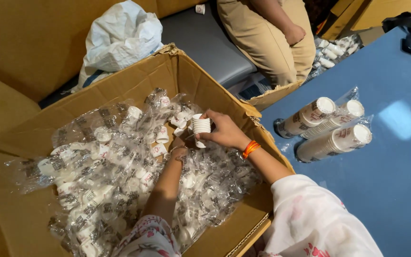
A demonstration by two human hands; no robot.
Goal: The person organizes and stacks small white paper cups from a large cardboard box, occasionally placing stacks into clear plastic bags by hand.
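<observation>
My right hand (224,131), with an orange thread band at the wrist, grips a short nested stack of small white paper cups (200,125) above the open cardboard box (34,143). My left hand (179,148) reaches into the box just below the stack; its fingers are mostly hidden behind my right hand and the cups. Loose white cups (160,135) lie in the box around both hands. Clear printed plastic sleeves (110,171), some with cups inside, fill most of the box.
Three plastic-wrapped sleeves of stacked cups (331,128) lie on the blue table (386,176) at right. Another person in tan trousers (272,38) sits on the grey seat beyond the box. A white plastic bag (120,38) lies at the back.
</observation>
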